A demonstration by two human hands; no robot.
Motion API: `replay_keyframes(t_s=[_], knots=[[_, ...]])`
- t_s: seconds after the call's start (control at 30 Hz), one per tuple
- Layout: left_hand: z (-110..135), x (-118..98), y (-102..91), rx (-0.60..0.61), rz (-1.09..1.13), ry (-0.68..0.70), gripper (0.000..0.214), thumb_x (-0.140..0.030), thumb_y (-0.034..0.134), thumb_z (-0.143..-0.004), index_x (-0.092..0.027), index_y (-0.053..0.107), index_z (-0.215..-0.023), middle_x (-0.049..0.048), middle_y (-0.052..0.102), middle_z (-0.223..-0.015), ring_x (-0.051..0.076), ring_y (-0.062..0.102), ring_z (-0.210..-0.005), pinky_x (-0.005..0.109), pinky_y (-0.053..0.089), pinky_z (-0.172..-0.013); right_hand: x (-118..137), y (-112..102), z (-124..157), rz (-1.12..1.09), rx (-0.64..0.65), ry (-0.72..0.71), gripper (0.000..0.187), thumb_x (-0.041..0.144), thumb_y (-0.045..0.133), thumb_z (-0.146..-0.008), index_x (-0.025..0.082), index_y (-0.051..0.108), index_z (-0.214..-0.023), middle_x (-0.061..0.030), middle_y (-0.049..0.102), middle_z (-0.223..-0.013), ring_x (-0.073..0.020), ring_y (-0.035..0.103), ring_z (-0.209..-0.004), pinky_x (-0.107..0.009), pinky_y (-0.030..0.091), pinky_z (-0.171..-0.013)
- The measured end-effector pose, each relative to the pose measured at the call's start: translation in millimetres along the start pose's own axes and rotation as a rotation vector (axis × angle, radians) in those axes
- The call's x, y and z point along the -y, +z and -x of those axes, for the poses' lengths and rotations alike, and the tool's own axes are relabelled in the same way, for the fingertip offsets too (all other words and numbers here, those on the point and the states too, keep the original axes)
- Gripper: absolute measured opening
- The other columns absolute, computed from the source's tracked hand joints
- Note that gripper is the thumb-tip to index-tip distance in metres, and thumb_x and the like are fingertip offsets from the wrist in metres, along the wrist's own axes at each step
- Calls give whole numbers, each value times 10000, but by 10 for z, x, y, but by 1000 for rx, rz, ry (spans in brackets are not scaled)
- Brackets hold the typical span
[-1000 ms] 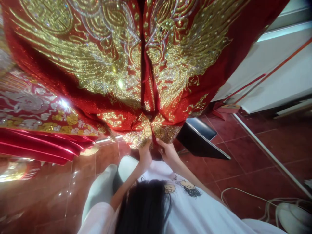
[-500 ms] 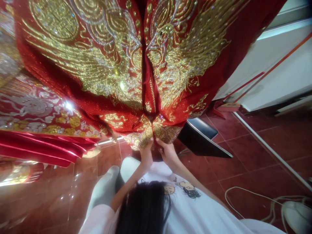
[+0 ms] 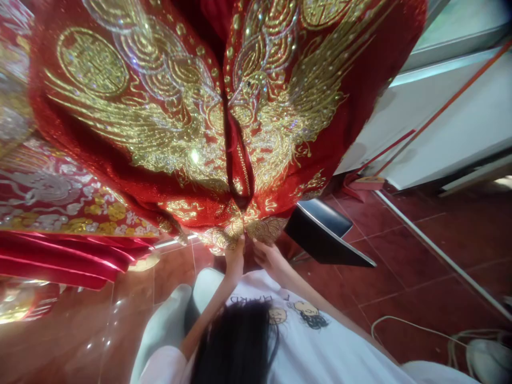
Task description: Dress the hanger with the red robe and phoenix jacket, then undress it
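A red jacket (image 3: 340, 133) with thick gold and silver embroidery and beads hangs in front of me. Its two front edges meet at the bottom, with a slim gap showing a beaded strip above. My left hand (image 3: 234, 257) is closed on the lower hem just left of the front opening, thumb on top. On the other side of the opening, my right hand (image 3: 269, 256) pinches the hem, thumb up. The fingers beneath the cloth are mostly hidden.
At left hangs another embroidered garment (image 3: 52, 186) above pink-red pleated cloth (image 3: 52, 258). A black panel-like object (image 3: 320, 234) stands right of the jacket. Farther right are a red broom and dustpan (image 3: 362, 185) by the white wall, and a pale cable (image 3: 416, 324) on the tiled floor.
The view has shifted, so the jacket's upper part sits further left and more of its right edge shows. Both hands stay at the hem; the right thumb lies slightly farther from the opening.
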State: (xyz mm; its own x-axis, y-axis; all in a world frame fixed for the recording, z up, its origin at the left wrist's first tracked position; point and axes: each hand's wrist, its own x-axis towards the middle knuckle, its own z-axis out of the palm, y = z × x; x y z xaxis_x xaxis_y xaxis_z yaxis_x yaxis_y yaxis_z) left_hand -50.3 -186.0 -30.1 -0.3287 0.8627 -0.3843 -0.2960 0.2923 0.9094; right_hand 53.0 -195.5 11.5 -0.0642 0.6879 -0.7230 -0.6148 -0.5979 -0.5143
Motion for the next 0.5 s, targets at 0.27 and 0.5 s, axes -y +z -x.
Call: replay_keyframes(t_s=[0.27,0.5], knots=[[8,-4,44,-78,-137,-33,384,-514,777,-622,-153,683,-713,71,720,-747,200,660,-748,310,504,-716,83,85,41,265,26,-142,419,421,850,-493,115,647,-694,-22,620,-617,-71,513,-503,-182,392,-468],[-60,60,9,-81,-151,-1,330,-462,776,-630,-159,673,-707,58,706,-732,170,638,-706,272,482,-664,75,241,-99,338,-37,-317,371,436,785,-520,143,559,-509,29,485,-430,-41,362,-403,-184,256,-399]])
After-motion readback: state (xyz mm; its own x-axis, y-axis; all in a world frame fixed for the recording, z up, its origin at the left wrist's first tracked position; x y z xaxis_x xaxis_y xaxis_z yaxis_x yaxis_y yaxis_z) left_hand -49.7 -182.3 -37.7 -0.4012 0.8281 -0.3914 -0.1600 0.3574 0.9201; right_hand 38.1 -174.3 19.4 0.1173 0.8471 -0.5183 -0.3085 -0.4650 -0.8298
